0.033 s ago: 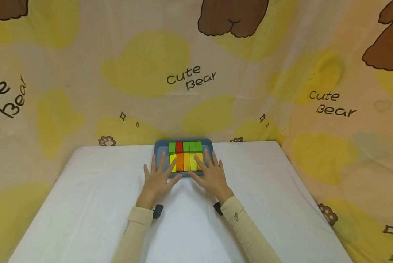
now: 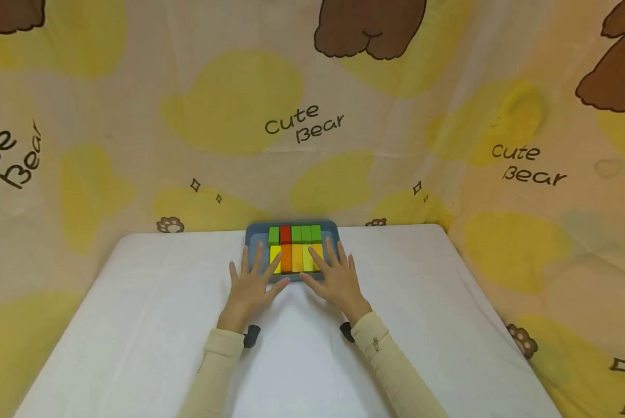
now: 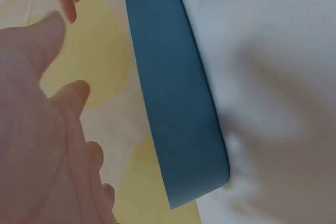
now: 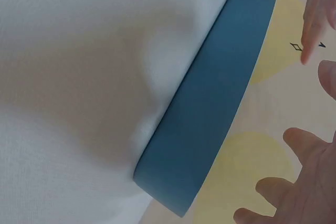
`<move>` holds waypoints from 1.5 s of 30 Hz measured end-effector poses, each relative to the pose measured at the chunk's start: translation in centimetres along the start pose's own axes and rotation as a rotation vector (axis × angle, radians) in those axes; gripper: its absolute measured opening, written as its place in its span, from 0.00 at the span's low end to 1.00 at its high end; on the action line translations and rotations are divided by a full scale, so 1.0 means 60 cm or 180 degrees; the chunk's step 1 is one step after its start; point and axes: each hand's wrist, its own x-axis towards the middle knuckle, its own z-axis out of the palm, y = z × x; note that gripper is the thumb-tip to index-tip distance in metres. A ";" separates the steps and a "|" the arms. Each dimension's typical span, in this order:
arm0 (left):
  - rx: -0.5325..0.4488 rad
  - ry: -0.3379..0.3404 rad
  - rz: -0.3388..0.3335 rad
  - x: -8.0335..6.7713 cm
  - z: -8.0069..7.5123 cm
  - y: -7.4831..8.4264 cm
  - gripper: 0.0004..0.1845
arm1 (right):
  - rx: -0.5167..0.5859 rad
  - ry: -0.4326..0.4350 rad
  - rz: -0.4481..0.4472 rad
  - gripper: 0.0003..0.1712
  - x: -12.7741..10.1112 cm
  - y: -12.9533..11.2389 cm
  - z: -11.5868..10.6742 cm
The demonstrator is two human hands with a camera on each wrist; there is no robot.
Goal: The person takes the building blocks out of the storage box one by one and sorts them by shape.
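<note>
We count ten blocks in the blue tray (image 2: 250,234): four green (image 2: 274,235), one red (image 2: 285,234), one orange (image 2: 286,258), four yellow (image 2: 297,258). Left hand (image 2: 250,284) and right hand (image 2: 335,278) lie flat, fingers released over the near row on the white worktop (image 2: 134,325).

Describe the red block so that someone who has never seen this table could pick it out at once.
On the white table, at its far edge by the bear-print cloth, sits a blue tray filled with coloured blocks. Look at the back row, beyond the fingertips of both hands: the red block is second from the left there. It is the only red one, with green blocks on either side.
</note>
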 end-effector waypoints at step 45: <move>-0.1293 0.0250 0.0039 0.005 0.020 -0.102 0.09 | 0.0780 0.0366 0.0110 0.30 -0.041 0.034 -0.022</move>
